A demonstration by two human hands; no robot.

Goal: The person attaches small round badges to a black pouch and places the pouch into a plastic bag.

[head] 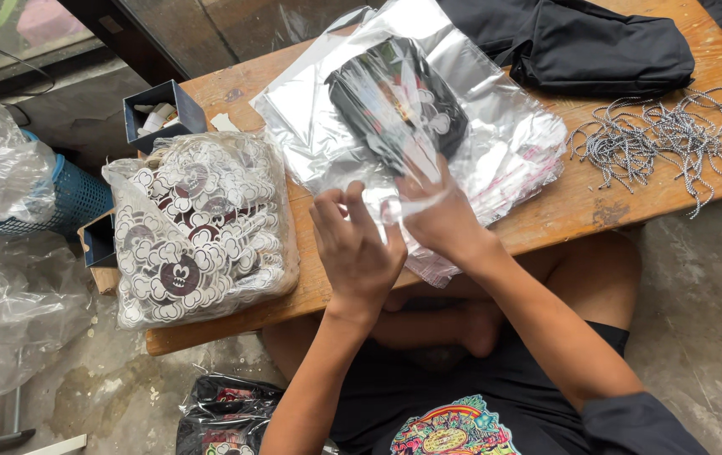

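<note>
Both hands, left hand [354, 253] and right hand [438, 217], pinch the near mouth of a clear plastic sleeve [394, 181] whose long axis runs away up the wooden table [563, 211], a folded black garment [399, 101] inside.

Soft daylight, plastic glare, perhaps slight blur

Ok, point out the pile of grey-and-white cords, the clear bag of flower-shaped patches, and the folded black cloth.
pile of grey-and-white cords [660, 135], head view, middle of the tangle.
clear bag of flower-shaped patches [196, 227], head view, centre of its top.
folded black cloth [601, 46], head view, middle of its upper surface.
</note>
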